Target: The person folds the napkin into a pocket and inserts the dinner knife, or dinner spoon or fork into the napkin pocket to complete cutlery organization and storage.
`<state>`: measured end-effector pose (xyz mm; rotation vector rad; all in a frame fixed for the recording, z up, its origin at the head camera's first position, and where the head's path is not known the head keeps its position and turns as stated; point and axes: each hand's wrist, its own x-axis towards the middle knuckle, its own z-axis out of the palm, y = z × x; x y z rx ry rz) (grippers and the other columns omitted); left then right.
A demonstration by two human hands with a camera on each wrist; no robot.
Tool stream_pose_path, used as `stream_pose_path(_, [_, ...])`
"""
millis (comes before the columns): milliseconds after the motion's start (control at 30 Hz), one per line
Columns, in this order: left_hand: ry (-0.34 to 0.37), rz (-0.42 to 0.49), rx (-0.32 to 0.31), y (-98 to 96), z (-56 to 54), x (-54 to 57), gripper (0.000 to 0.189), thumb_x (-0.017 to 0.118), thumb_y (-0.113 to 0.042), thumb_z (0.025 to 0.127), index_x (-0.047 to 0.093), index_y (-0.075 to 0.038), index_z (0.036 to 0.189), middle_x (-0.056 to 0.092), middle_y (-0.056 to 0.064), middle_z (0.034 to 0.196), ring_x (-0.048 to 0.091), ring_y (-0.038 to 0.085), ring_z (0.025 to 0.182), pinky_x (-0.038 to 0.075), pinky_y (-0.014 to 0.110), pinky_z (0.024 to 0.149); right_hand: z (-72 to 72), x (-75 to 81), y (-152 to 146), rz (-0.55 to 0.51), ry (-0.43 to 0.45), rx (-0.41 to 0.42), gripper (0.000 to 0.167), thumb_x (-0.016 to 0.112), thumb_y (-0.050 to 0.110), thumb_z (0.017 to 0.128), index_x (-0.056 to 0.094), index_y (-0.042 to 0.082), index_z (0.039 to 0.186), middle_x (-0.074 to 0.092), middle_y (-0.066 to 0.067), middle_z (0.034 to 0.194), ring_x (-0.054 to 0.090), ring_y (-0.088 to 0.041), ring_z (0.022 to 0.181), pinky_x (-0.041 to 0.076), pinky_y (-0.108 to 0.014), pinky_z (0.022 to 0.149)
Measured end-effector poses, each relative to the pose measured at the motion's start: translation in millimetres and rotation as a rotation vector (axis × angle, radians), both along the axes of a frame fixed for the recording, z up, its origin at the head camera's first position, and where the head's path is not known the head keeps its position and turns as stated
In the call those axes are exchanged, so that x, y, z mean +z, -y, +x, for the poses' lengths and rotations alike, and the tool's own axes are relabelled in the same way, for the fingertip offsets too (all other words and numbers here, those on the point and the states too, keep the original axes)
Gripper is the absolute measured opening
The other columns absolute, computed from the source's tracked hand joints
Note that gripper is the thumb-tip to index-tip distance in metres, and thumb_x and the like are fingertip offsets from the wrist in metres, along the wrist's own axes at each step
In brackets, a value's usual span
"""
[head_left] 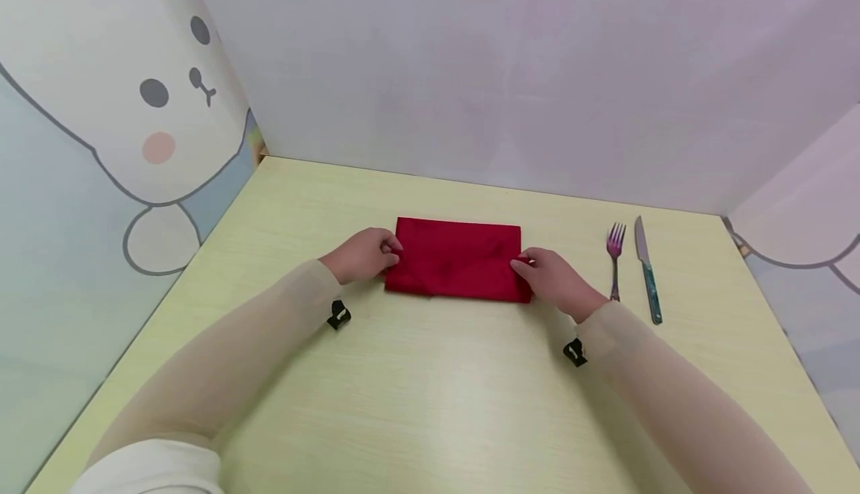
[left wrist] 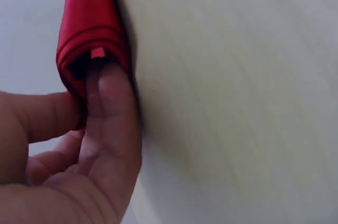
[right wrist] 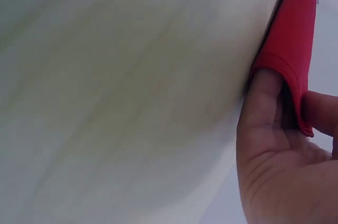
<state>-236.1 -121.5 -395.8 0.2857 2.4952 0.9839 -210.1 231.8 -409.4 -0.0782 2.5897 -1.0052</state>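
A red cloth napkin [head_left: 457, 261], folded into a flat rectangle, lies on the pale wooden table [head_left: 443, 382]. At its left edge my left hand [head_left: 365, 257] pinches the cloth; the left wrist view shows the index finger inside the fold and the thumb outside against the layers [left wrist: 95, 28]. On the opposite edge my right hand [head_left: 552, 276] pinches the napkin the same way, its fingers under the cloth [right wrist: 290, 39] and its thumb on the outer face.
Right of the napkin lie a fork [head_left: 615, 248] with a purplish sheen and a knife [head_left: 648, 274] with a green handle, side by side. The fork's lower end meets my right wrist in the head view. Pale walls [head_left: 484, 83] border the table at the back and sides.
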Motion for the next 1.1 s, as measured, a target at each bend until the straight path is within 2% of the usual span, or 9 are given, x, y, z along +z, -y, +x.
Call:
stream_pose_path(67, [0.008,-0.002,0.026,-0.4,-1.1,-2.2,0.021,0.06,-0.012,0.105,0.064,-0.004,0.124,0.062,0.01,0.106,0.06,0.023,0.094,0.052,0.034,0.085,-2.3,-0.9,1.9,0.008,0.027,-0.021,0.028,0.054,0.03,0.108,0.061,0.004,0.115,0.057,-0.009,0.088,0.053,-0.023,0.078,0.043,-0.037,0.076])
stream_pose_path(133, [0.017,0.003,0.045,-0.8,-1.9,-3.9,0.02,0.059,-0.012,0.105,0.064,-0.003,0.123,0.062,0.011,0.106,0.06,0.023,0.095,0.052,0.033,0.084,-3.9,-1.5,2.1,-0.033,0.077,-0.056,0.028,0.056,0.028,0.108,0.06,0.003,0.117,0.057,-0.008,0.089,0.052,-0.02,0.078,0.045,-0.035,0.074])
stream_pose_path(333, [0.071,0.059,0.091,-0.4,-2.9,-6.6,0.02,0.06,-0.01,0.103,0.065,-0.002,0.121,0.064,0.012,0.107,0.064,0.023,0.092,0.054,0.031,0.082,-4.5,1.9,-3.0,-0.422,0.313,-0.247,0.027,0.058,0.015,0.106,0.054,-0.003,0.127,0.061,-0.008,0.104,0.06,-0.019,0.09,0.056,-0.031,0.078])
stream_pose_path(400, [0.105,0.094,0.116,-0.3,-3.2,-6.2,0.02,0.061,-0.01,0.103,0.066,-0.002,0.12,0.065,0.013,0.109,0.067,0.022,0.09,0.056,0.03,0.081,-3.6,3.8,-5.3,-0.474,0.334,-0.285,0.028,0.059,0.013,0.105,0.054,-0.004,0.127,0.062,-0.009,0.104,0.061,-0.02,0.091,0.057,-0.031,0.078])
stream_pose_path(500, [0.141,0.123,0.153,0.0,-3.3,-4.7,0.018,0.063,-0.009,0.102,0.068,-0.001,0.117,0.065,0.014,0.11,0.069,0.022,0.088,0.058,0.029,0.079,-2.1,6.1,-6.7,-0.465,0.307,-0.287,0.029,0.059,0.011,0.105,0.056,-0.006,0.127,0.063,-0.009,0.103,0.062,-0.019,0.09,0.058,-0.03,0.078])
stream_pose_path(600, [0.14,0.114,0.162,-0.5,-4.1,-3.7,0.017,0.063,-0.009,0.102,0.068,-0.001,0.115,0.065,0.014,0.11,0.069,0.022,0.089,0.058,0.029,0.077,-2.2,6.5,-6.0,-0.44,0.271,-0.28,0.026,0.058,0.01,0.105,0.057,-0.007,0.125,0.063,-0.009,0.102,0.063,-0.018,0.088,0.059,-0.031,0.078])
stream_pose_path(867, [0.057,-0.033,0.087,-9.5,-11.8,-5.0,0.014,0.055,-0.012,0.106,0.06,-0.004,0.116,0.062,0.012,0.108,0.06,0.022,0.091,0.055,0.03,0.072,-7.3,3.5,-1.0,-0.328,0.249,-0.286,0.019,0.052,0.01,0.107,0.053,-0.003,0.121,0.055,-0.012,0.103,0.056,-0.02,0.086,0.057,-0.03,0.072])
stream_pose_path(1000, [0.048,-0.091,0.061,-14.0,-13.6,-3.5,0.012,0.054,-0.01,0.105,0.059,-0.004,0.114,0.063,0.011,0.104,0.062,0.021,0.081,0.053,0.03,0.069,-7.9,3.7,-0.3,-0.308,0.244,-0.291,0.025,0.053,0.012,0.107,0.052,-0.004,0.125,0.056,-0.014,0.107,0.057,-0.022,0.088,0.058,-0.03,0.072])
stream_pose_path(1100, [0.051,-0.11,0.07,-15.2,-13.0,-2.3,0.014,0.053,-0.011,0.105,0.057,-0.004,0.117,0.064,0.011,0.103,0.063,0.021,0.076,0.053,0.031,0.068,-6.1,4.9,-0.9,-0.307,0.237,-0.301,0.035,0.054,0.016,0.107,0.049,-0.005,0.134,0.057,-0.018,0.118,0.06,-0.026,0.096,0.059,-0.033,0.079])
